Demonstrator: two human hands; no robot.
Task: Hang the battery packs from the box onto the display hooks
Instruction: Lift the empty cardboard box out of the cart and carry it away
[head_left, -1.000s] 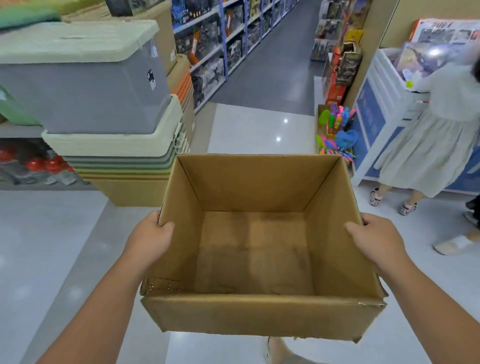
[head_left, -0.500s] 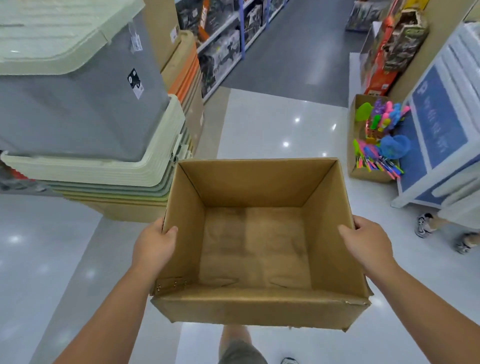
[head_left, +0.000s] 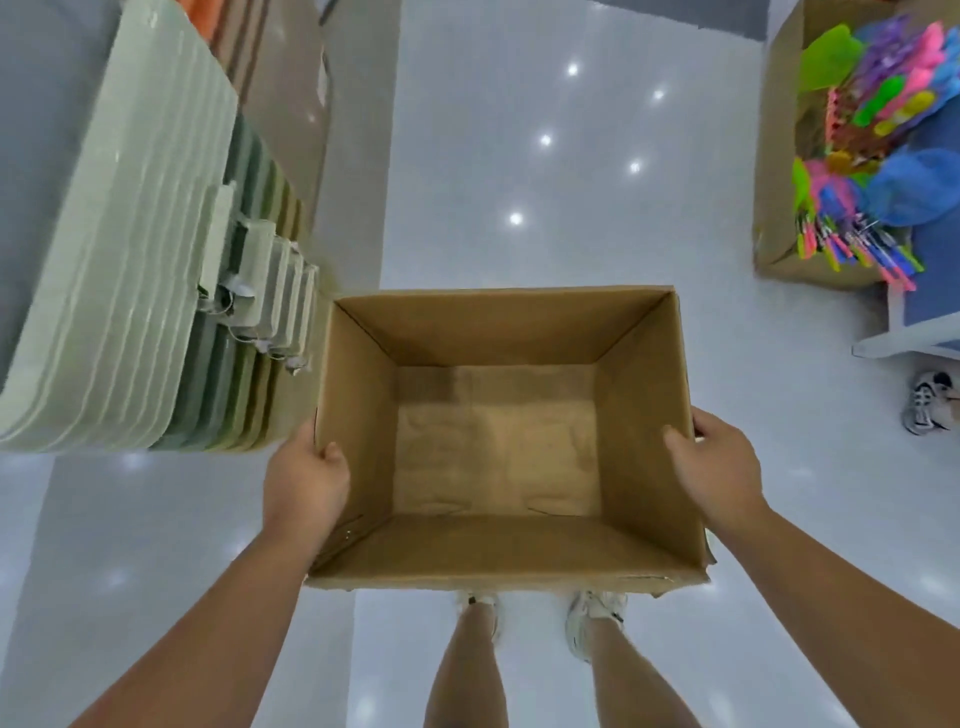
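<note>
I see my left hand (head_left: 304, 480) and right hand (head_left: 719, 467) gripping the side walls of the open brown cardboard box (head_left: 644, 395), thumbs hooked inside, other fingers hidden outside. It hangs above the glossy white floor (head_left: 519, 156). Beyond: stacked pale green plastic lids (head_left: 130, 260) left, a cardboard bin of bright plastic toys (head_left: 872, 156) right.

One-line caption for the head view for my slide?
Both hands, left and right, hold an empty box above a glossy shop floor.
</note>
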